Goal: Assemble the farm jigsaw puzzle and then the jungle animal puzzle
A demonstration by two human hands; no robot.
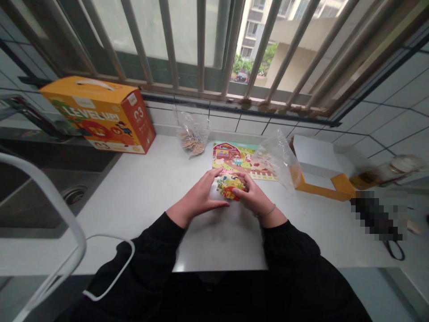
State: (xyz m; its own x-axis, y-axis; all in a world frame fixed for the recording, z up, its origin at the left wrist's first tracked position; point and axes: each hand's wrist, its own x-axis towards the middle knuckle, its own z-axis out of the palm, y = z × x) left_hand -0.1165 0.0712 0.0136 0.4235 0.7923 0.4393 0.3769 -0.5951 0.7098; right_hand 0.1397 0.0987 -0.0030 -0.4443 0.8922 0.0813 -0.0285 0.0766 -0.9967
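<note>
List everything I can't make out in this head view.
Head view:
- Number of colourful pieces: they overlap, and the right hand covers some.
- Part of the farm picture's near edge: behind the hands and pieces; its right part is hazy under the clear plastic bag.
- Smallest print on the orange box: too small.
- Dark item at right: pixelated.
- Sink's far left: cut off by the picture edge.
</note>
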